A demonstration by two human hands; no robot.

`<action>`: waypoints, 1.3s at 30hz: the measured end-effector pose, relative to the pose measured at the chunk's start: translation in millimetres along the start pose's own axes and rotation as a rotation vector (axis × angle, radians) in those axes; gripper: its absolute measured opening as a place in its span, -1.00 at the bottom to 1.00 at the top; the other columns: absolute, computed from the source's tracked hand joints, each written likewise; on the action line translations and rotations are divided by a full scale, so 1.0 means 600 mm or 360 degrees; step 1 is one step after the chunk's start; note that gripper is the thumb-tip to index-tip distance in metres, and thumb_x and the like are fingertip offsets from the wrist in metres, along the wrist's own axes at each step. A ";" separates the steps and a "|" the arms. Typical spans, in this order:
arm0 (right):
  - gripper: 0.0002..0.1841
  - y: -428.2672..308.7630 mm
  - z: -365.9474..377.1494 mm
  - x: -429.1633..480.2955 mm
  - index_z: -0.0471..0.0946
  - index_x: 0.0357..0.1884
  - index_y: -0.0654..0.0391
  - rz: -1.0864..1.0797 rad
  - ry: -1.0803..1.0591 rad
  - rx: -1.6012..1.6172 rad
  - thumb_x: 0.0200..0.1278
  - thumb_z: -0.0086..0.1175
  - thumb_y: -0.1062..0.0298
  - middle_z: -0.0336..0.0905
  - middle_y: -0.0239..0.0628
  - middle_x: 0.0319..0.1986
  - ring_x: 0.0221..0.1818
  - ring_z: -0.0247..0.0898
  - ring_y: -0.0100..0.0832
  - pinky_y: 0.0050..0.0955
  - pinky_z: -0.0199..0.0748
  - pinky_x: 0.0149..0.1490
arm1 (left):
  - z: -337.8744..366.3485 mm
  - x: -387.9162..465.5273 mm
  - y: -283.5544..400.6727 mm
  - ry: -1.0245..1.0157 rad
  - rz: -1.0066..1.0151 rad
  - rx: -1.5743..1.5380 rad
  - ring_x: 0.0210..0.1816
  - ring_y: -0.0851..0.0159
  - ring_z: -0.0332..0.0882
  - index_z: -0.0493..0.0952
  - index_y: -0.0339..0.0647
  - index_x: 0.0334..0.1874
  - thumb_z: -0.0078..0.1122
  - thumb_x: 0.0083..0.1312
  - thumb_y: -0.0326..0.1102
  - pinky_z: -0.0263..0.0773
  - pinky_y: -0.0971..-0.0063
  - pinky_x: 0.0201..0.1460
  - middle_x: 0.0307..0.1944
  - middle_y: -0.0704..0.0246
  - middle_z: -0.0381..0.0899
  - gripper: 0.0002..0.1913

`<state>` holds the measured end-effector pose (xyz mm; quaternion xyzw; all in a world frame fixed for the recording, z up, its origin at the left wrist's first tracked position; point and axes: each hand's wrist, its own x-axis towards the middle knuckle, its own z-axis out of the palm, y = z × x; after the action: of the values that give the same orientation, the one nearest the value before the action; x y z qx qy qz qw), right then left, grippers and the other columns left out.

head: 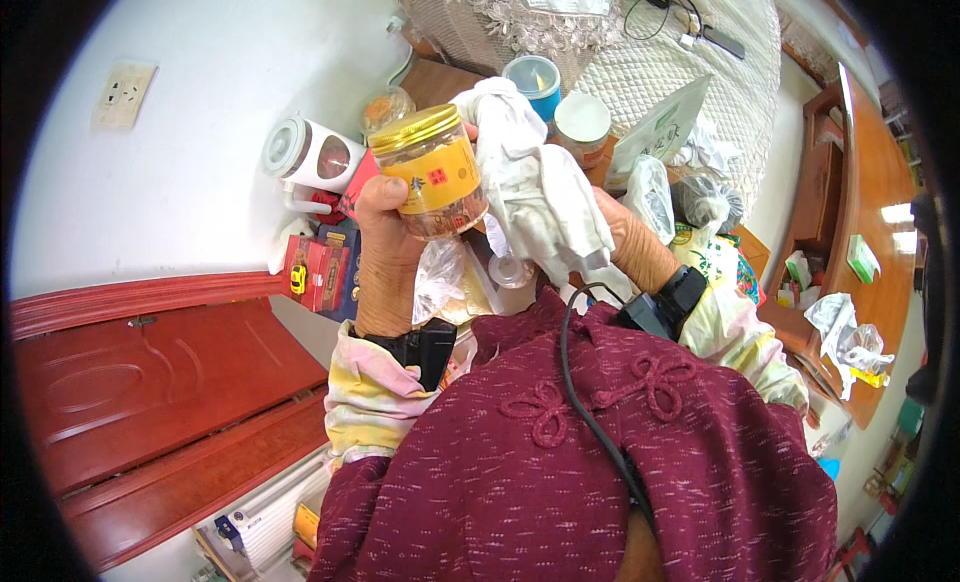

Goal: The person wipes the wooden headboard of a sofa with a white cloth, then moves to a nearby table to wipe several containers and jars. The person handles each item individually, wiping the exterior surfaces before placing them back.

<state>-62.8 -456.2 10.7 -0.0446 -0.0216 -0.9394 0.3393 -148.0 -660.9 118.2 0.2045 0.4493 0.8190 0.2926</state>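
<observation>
My left hand [390, 222] grips a clear jar [439, 199] with a gold screw lid and a yellow label that bears writing. Dark reddish-brown pieces show through its lower wall. Against the jar's right side lies a white cloth [536, 184] with greyish smudges, draped over my right hand [616, 226]. Most of that hand's fingers are hidden by the cloth, which it holds. Just beyond the cloth stand a blue container [538, 87] with a clear lid and a jar with a white lid [583, 121].
To the left are a white pitcher [319, 154], a red box [315, 273] with a yellow toy car [298, 279], and a round clear tub [386, 109]. A standing pouch [656, 136] and plastic bags [649, 199] crowd the right. Behind is a quilted bed cover [720, 87].
</observation>
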 end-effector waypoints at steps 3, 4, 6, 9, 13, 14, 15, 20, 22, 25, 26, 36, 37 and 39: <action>-0.55 0.007 0.008 -0.001 0.37 0.17 0.24 -0.0168 0.0493 -0.0715 0.33 0.03 0.19 0.53 -0.25 -0.01 -0.06 0.51 -0.45 -0.45 0.52 0.04 | -0.003 0.002 0.003 -0.0011 -0.0002 -0.0082 -0.04 0.19 0.56 0.36 -0.48 0.14 0.17 -0.14 -0.07 0.50 0.39 0.03 0.03 0.08 0.50 -0.22; -0.55 0.009 0.014 -0.003 0.37 0.19 0.18 -0.0199 0.0379 -0.0612 0.31 0.06 0.20 0.53 -0.31 -0.02 -0.08 0.51 -0.49 -0.44 0.52 0.03 | -0.006 0.002 0.004 -0.0013 -0.0021 -0.0113 -0.03 0.19 0.55 0.36 -0.48 0.15 0.17 -0.14 -0.09 0.49 0.38 0.04 0.04 0.07 0.50 -0.23; -0.55 0.010 0.029 -0.006 0.37 0.19 0.16 -0.0326 0.0419 -0.0764 0.31 0.06 0.21 0.53 -0.31 -0.02 -0.08 0.50 -0.50 -0.44 0.52 0.04 | -0.012 0.003 0.005 -0.0017 -0.0085 -0.0183 -0.02 0.18 0.55 0.34 -0.47 0.16 0.17 -0.14 -0.14 0.49 0.36 0.05 0.05 0.07 0.49 -0.24; -0.54 0.004 0.048 -0.008 0.36 0.19 0.16 -0.0410 0.0419 -0.0854 0.31 0.05 0.20 0.53 -0.31 -0.01 -0.06 0.51 -0.49 -0.42 0.53 0.04 | -0.021 0.001 0.003 0.0000 -0.0168 -0.0227 -0.01 0.17 0.55 0.33 -0.47 0.17 0.17 -0.15 -0.21 0.47 0.34 0.07 0.06 0.07 0.49 -0.24; -0.51 -0.008 0.057 -0.001 0.35 0.21 0.19 -0.0322 0.0026 -0.0498 0.34 0.00 0.11 0.52 -0.27 0.03 0.00 0.50 -0.41 -0.38 0.51 0.07 | -0.019 -0.009 -0.004 0.0101 -0.0138 0.0291 -0.01 0.20 0.55 0.35 -0.44 0.15 0.15 -0.17 -0.28 0.45 0.35 0.09 0.05 0.14 0.51 -0.29; -0.46 -0.006 0.056 0.001 0.31 0.23 0.18 -0.0428 0.0238 -0.0597 0.31 0.03 0.07 0.48 -0.24 0.06 0.04 0.47 -0.36 -0.33 0.49 0.10 | -0.017 -0.012 -0.001 -0.0043 -0.0302 0.0201 0.02 0.29 0.51 0.34 -0.40 0.16 0.25 -0.18 -0.35 0.39 0.41 0.14 0.01 0.24 0.52 -0.27; -0.40 -0.005 0.055 0.002 0.28 0.26 0.17 -0.0570 0.0311 -0.0736 0.29 0.06 0.03 0.45 -0.21 0.10 0.08 0.44 -0.32 -0.29 0.47 0.12 | -0.015 -0.014 0.000 -0.0029 -0.0277 0.0401 0.03 0.32 0.49 0.33 -0.38 0.17 0.29 -0.20 -0.37 0.36 0.43 0.16 0.01 0.26 0.51 -0.25; -0.26 -0.003 0.062 0.009 0.19 0.31 0.13 -0.0804 0.0539 -0.1018 0.18 0.17 -0.04 0.32 -0.26 0.21 0.21 0.28 -0.36 -0.32 0.31 0.26 | 0.006 -0.023 -0.017 0.0063 -0.0118 0.1130 0.07 0.38 0.42 0.29 -0.26 0.21 0.48 -0.30 -0.44 0.27 0.51 0.22 0.02 0.34 0.48 -0.12; -0.28 -0.002 0.072 0.014 0.19 0.32 0.11 -0.0836 0.0454 -0.1223 0.19 0.18 0.01 0.29 -0.31 0.21 0.21 0.25 -0.42 -0.39 0.26 0.28 | 0.013 -0.026 -0.024 0.0135 -0.0050 0.1480 0.05 0.26 0.48 0.33 -0.23 0.14 0.46 -0.27 -0.43 0.33 0.48 0.16 -0.02 0.28 0.50 -0.21; -0.32 0.003 0.085 0.025 0.18 0.33 0.09 -0.0724 0.0602 -0.1495 0.24 0.15 0.09 0.29 -0.34 0.18 0.19 0.23 -0.47 -0.45 0.23 0.25 | 0.024 -0.034 -0.038 0.0203 0.0046 0.1818 0.03 0.11 0.50 0.35 -0.22 0.05 0.45 -0.24 -0.40 0.39 0.38 0.10 -0.05 0.19 0.50 -0.30; -0.42 0.011 0.085 0.036 0.28 0.29 0.11 -0.0887 0.0486 -0.1920 0.23 0.13 0.25 0.32 -0.39 0.12 0.09 0.25 -0.55 -0.51 0.23 0.19 | 0.029 -0.034 -0.046 0.0237 0.0087 0.1902 0.00 0.01 0.50 0.36 -0.22 -0.01 0.44 -0.24 -0.38 0.41 0.28 0.05 -0.09 0.14 0.49 -0.34; -0.72 0.045 0.073 0.086 0.46 -0.01 0.17 -0.1238 0.0597 -0.1548 0.23 0.07 0.40 0.51 -0.37 -0.10 -0.03 0.38 -0.55 -0.56 0.32 0.10 | 0.042 -0.034 -0.097 0.0499 0.0584 0.2149 -0.07 -0.02 0.45 0.33 -0.22 0.10 0.44 -0.29 -0.32 0.40 0.24 -0.04 -0.15 0.14 0.46 -0.23; -0.74 0.043 0.076 0.090 0.46 -0.03 0.17 -0.1269 0.0702 -0.1625 0.24 0.06 0.40 0.52 -0.37 -0.11 -0.03 0.39 -0.55 -0.56 0.32 0.09 | 0.043 -0.035 -0.102 0.0539 0.0565 0.2124 -0.07 -0.02 0.45 0.34 -0.22 0.09 0.44 -0.29 -0.32 0.40 0.24 -0.04 -0.16 0.15 0.46 -0.24; -0.77 0.028 0.082 0.100 0.47 -0.07 0.17 -0.1319 0.0710 -0.1792 0.24 0.05 0.40 0.52 -0.38 -0.13 -0.05 0.40 -0.54 -0.55 0.34 0.07 | 0.043 -0.035 -0.106 0.0537 0.0598 0.2115 -0.08 -0.03 0.45 0.34 -0.22 0.07 0.44 -0.29 -0.33 0.39 0.23 -0.04 -0.16 0.15 0.45 -0.25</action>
<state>-94.3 -503.6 66.0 -0.0081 0.5188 -0.8461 -0.1219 -98.1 -632.1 75.6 0.2841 0.8500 0.4289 -0.1138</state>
